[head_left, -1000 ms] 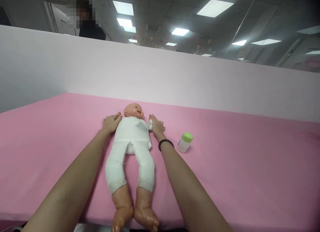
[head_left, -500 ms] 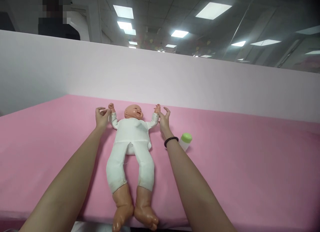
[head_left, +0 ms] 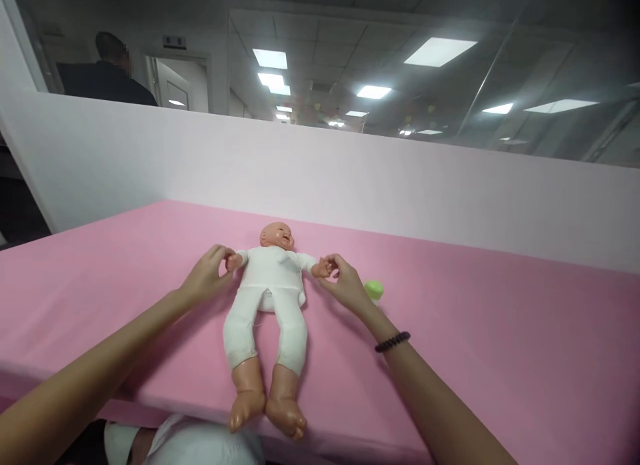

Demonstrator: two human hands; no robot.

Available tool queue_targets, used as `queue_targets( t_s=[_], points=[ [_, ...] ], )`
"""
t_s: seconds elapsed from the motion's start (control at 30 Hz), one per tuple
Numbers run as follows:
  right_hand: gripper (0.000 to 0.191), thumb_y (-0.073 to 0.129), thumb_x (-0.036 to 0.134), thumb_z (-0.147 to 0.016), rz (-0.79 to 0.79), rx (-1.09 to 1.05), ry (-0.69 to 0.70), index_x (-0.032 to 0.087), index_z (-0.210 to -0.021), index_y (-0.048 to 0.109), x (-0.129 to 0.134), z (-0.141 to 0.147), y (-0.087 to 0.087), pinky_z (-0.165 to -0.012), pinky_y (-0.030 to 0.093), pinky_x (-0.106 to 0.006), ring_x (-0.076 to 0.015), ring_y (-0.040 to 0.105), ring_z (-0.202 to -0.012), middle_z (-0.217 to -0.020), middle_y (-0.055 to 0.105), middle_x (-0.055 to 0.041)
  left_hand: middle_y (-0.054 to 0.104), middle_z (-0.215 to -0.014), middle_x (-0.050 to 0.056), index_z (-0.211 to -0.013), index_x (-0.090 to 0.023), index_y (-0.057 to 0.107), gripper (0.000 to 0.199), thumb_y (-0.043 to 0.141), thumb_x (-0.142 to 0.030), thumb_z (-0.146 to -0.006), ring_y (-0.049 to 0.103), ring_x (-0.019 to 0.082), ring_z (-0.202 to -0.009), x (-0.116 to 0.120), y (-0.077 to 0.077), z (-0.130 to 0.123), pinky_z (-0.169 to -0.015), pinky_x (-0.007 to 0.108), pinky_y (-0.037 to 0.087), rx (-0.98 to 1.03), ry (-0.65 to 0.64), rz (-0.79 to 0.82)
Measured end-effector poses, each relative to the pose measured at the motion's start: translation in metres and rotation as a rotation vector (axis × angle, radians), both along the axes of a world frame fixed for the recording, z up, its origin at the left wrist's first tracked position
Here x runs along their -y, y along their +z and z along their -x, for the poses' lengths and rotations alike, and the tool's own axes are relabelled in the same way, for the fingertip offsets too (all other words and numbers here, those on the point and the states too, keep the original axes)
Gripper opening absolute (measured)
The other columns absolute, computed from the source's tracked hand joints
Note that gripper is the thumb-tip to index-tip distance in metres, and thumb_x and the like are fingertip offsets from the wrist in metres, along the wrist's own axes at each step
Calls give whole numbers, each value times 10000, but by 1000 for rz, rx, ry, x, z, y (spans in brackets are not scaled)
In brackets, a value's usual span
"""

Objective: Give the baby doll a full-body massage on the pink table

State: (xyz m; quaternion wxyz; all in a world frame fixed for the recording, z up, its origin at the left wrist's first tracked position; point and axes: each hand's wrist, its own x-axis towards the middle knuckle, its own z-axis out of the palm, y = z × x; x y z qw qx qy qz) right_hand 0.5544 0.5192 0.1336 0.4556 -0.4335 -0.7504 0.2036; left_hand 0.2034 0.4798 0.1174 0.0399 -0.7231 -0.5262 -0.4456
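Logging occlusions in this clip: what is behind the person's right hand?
Past the right hand, a green cap shows, with a sliver of pale container below it. The hand hides the container's remainder, including any contents.

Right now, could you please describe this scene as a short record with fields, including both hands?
Main object: bald plastic-headed baby doll with white cloth body, on its back
Left hand: holds one doll hand
Right hand: holds the other doll hand; black coiled band on wrist
Nearby: round green cap, beside the right hand
Surface: smooth pink table covering
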Motion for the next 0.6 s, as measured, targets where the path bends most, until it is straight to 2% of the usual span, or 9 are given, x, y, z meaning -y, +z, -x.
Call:
queue_targets(
  t_s=[0.1,0.2,0.3,0.37,0.43,0.5,0.6],
  points=[
    [62,561,207,-824,-31,130,21,226,-869,522,15,-6,-25,-694,435,-304,-177,543,-766,-870,609,-20,605,-876,53,-840,-255,588,79,517,-280,-866,574,208,-771,22,-12,-7,-744,353,474,-157,-2,87],
    [177,453,63,-765,-97,283,74,232,-817,466,21,-10,-45,-698,425,-310,-189,523,-775,-853,582,-24,584,-818,46,-840,-259,613,165,469,-295,-911,527,201,-715,26,-20,-7,-708,349,439,-307,-80,135],
    [277,438,6,-680,-176,371,124,231,-837,482,25,-12,-49,-733,427,-315,-204,527,-846,-915,588,-37,594,-841,47,-913,-252,644,210,439,-292,-939,524,201,-723,24,-22,-4,-699,343,423,-395,-135,136],
    [277,454,15,-694,-168,364,137,230,-854,521,27,-11,-45,-736,434,-314,-203,536,-846,-920,601,-37,594,-827,41,-900,-250,656,206,456,-285,-931,534,199,-719,24,-20,-2,-704,341,432,-386,-139,131],
    [215,500,70,-760,-131,286,135,232,-880,576,25,-9,-35,-760,451,-321,-199,560,-847,-922,635,-34,610,-844,34,-890,-254,665,163,504,-279,-900,567,198,-749,21,-17,-1,-730,337,458,-291,-133,135],
    [128,584,201,-820,-90,141,86,234,-933,633,16,-5,-21,-805,468,-335,-203,594,-873,-956,678,-37,644,-906,34,-907,-258,676,116,585,-294,-845,613,207,-831,12,-11,-1,-783,340,491,-99,-99,119],
    [275,658,397,-811,-15,-130,-74,220,-1019,683,-15,6,2,-815,483,-337,-222,636,-917,-1014,718,-56,693,-1062,60,-986,-245,692,241,667,-366,-779,653,241,-989,-22,6,-5,-878,372,521,273,-44,75]
  ],
)
